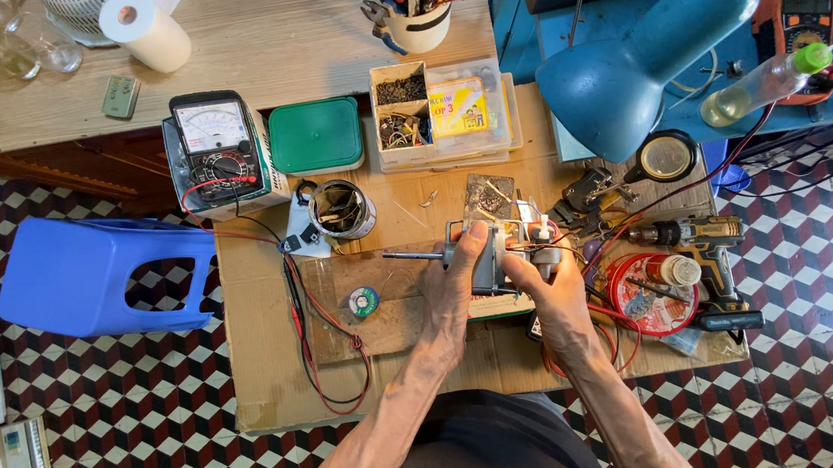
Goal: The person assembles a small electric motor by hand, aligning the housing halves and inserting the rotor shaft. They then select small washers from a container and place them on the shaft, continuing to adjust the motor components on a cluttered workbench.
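Note:
A small electric motor (pixel 488 258) with a thin steel shaft (pixel 413 255) sticking out to the left is gripped between both hands over a low wooden board (pixel 383 312). My left hand (pixel 459 285) clasps the motor's left side and frame. From the right, my right hand (pixel 552 287) holds the end where coloured wires come out. An analog multimeter (pixel 216 146) stands at the back left, its red and black leads (pixel 310 334) trailing across the board. A small solder spool (pixel 363 301) lies left of my hands.
A blue desk lamp (pixel 637 54) leans over the right side. A cordless drill (pixel 704 249) and red round tray (pixel 648 294) lie right of my hands. A tin of parts (pixel 342 210), green-lidded box (pixel 316 135), clear parts boxes (pixel 441 111) and blue plastic stool (pixel 88 273) surround the bench.

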